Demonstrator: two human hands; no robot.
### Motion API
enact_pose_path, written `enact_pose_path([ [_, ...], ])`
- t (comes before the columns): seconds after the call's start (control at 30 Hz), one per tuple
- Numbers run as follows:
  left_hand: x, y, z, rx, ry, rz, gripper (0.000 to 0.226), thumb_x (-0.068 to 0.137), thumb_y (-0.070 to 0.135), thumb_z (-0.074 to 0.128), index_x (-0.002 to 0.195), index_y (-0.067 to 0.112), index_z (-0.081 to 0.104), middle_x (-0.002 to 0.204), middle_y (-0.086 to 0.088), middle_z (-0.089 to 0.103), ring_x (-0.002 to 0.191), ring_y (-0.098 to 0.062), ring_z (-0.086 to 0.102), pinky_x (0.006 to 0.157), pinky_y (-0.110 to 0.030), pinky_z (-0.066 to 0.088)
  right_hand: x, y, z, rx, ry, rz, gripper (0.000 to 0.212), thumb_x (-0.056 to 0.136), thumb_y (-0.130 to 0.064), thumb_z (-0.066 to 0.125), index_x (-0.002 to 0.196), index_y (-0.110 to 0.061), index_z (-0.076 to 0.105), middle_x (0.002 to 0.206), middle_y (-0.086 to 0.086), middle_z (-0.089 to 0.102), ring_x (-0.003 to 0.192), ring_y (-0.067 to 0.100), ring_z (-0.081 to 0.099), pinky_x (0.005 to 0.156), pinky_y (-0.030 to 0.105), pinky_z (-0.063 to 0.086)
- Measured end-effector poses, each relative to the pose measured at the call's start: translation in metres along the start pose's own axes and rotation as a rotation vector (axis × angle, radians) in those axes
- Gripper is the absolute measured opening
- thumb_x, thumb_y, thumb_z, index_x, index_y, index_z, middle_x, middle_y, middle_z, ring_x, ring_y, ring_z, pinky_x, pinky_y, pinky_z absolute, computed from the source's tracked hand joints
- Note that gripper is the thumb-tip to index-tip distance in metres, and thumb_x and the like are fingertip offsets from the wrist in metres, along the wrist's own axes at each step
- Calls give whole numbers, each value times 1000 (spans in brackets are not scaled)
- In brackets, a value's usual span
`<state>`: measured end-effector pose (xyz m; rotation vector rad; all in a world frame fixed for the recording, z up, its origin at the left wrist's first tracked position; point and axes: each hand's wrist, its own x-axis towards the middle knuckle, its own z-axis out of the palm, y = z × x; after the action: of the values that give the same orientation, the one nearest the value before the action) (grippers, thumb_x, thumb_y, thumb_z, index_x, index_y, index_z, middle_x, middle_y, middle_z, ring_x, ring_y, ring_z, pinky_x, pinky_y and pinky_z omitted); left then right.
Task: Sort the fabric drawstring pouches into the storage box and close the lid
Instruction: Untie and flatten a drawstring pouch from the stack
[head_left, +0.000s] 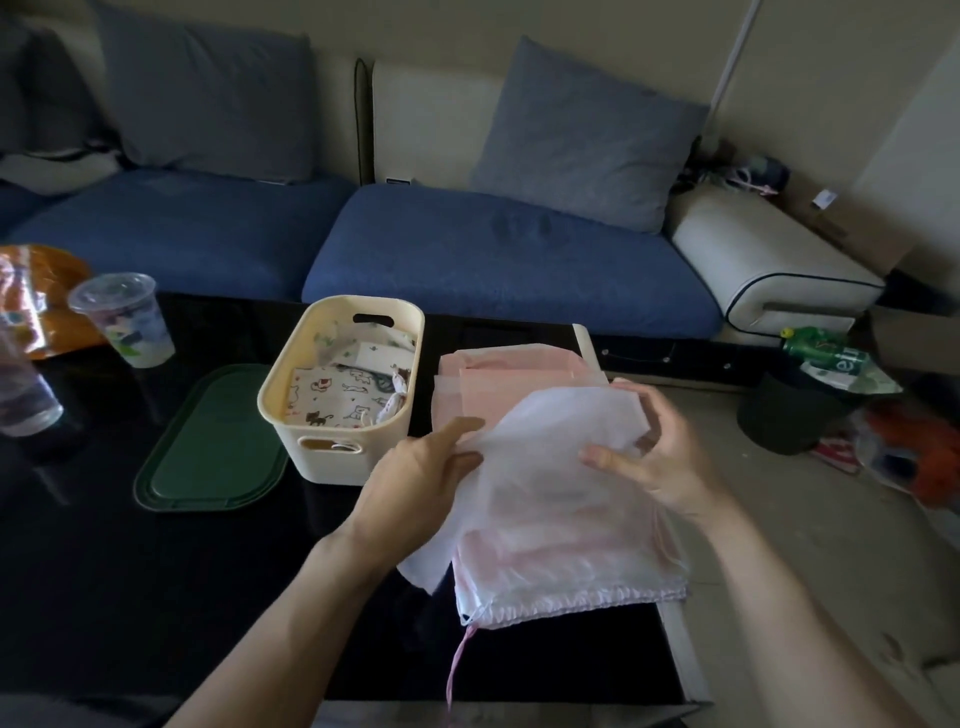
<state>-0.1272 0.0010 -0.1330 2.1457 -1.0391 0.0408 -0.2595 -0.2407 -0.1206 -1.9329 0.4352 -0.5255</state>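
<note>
Both hands are on the sheer white pouch (550, 467) above the tabletop's (104, 571) right end: the left hand (415, 483) pinches its left edge, the right hand (654, 457) grips its far corner. Pink pouches (498, 371) lie stacked just beyond. Left of them sits the cream storage box (332, 447), printed pouches (343, 389) inside, its green lid (208, 447) flat beside it.

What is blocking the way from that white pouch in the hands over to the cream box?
Nothing visible. The white pouch, held by the left hand and right hand, sits just right of the open storage box; its green lid lies on the far side.
</note>
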Motion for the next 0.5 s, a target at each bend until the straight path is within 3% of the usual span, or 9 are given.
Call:
enact_pose_path([
  [0.07,2,-2,-14,-74,58,-17,24,98,27,57,120,26,63,92,7,73,84,-15,70,72,-36,56,8,-10,12,72,-63,30,70,62,-34,96,123,-28,62,126,-6,67,115,11,65,99,38,54],
  [0.13,5,-1,-25,-123,107,-88,22,95,31,60,116,25,64,89,8,73,82,-11,69,72,-37,56,24,-24,22,-21,-94,17,42,74,-27,88,111,-27,66,132,8,64,103,4,68,87,29,56],
  [0.2,7,-1,-38,-178,45,-208,31,88,40,68,116,31,58,89,9,72,80,-4,66,69,-30,55,50,-43,31,-186,-60,20,28,82,-32,82,104,-25,67,118,7,69,92,2,67,80,32,54],
  [0.27,8,-4,-51,-212,-81,-288,53,79,44,78,123,40,48,91,12,70,83,0,63,68,-19,49,79,-67,42,-339,-35,16,45,83,-41,78,119,-19,64,118,3,68,106,16,65,93,41,52],
  [0.33,8,-11,-60,-242,-74,-294,69,75,38,82,131,40,42,94,11,69,88,-5,64,74,-25,50,104,-95,58,-448,-33,-21,60,89,-39,72,138,-11,52,135,8,60,124,26,57,106,40,44],
  [0.43,11,-22,-69,-314,223,-314,62,85,20,73,137,27,41,99,7,64,98,-20,62,79,-33,46,136,-139,89,-523,-66,-88,64,99,-37,58,150,-7,36,148,12,48,137,29,45,106,30,35],
  [0.5,16,-27,-74,-230,405,-314,60,88,18,68,141,17,40,115,3,57,114,-25,54,90,-35,42,154,-163,110,-583,-106,-145,64,102,-38,53,154,-9,30,154,11,42,142,29,40,108,32,33],
])
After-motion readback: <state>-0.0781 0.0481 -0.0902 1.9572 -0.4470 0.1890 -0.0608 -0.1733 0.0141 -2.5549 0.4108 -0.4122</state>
